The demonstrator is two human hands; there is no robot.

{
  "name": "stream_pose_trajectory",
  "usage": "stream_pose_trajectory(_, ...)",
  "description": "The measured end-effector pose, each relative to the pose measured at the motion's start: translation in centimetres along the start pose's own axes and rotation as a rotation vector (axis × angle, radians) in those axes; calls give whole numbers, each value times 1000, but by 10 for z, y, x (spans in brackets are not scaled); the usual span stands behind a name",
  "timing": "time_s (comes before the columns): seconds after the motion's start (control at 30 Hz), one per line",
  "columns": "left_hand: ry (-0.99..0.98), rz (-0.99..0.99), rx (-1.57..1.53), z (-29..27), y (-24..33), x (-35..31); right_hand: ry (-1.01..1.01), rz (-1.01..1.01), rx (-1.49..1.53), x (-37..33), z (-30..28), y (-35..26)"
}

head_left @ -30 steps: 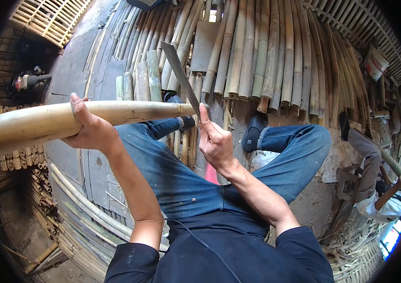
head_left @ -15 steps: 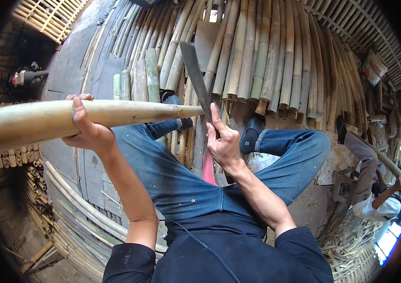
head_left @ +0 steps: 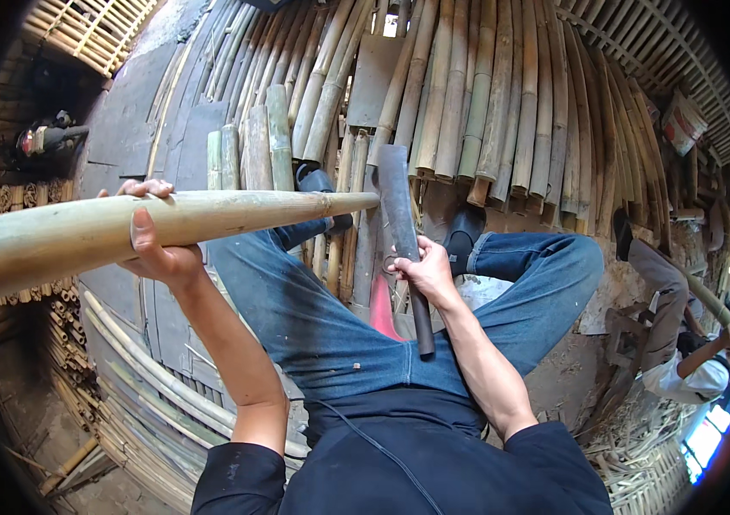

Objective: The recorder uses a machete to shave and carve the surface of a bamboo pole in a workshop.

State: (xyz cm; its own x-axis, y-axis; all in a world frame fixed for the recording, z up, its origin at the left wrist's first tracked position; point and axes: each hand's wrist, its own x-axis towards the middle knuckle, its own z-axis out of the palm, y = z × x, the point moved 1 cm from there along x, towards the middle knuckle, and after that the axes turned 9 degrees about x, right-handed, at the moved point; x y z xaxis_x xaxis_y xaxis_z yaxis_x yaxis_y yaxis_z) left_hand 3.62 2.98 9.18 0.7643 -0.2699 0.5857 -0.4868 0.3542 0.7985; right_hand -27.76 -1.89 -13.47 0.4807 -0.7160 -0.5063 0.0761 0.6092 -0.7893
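Observation:
My left hand [head_left: 167, 259] grips a thick, pale yellow bamboo pole [head_left: 240, 210], fingers over the top and thumb at the near side. The pole lies crosswise above my lap, its wide end at the far left and its thin-looking end near the middle. In my right hand [head_left: 430, 273] is a machete [head_left: 398, 193] with a broad dark blade and a dark handle sticking out below the fist. The blade points away from me, its flat side showing. It stands right beside the pole's thin-looking end; whether they touch I cannot tell.
Rows of bamboo poles [head_left: 477, 112] lie beyond my feet. Short bamboo pieces [head_left: 256, 146] stand left of them. A pink-red object [head_left: 382, 305] is between my legs. Long bamboo strips [head_left: 163, 378] lie at lower left. A co-worker [head_left: 683, 369] sits at the right holding a pole.
The machete has turned so its flat side shows, and its tip has come nearer and right. My right hand has shifted slightly right and down. The pole's wide end has dipped a little.

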Motion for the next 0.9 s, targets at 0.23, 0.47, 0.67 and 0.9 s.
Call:
stream_pose_trajectory(0.23,-417,-5,-318,-17,-21,22,162,536,85,-28,4,7)
stream_pose_trajectory(0.47,-459,-33,-341,-30,-30,20,123,55,-767,-59,10,-6)
stream_pose_trajectory(0.67,-307,-112,-275,-19,-25,8,63,480,96,-74,-5,-30)
stream_pose_trajectory(0.9,-105,-104,-122,8,-16,-4,148,313,-217,-123,-8,-50)
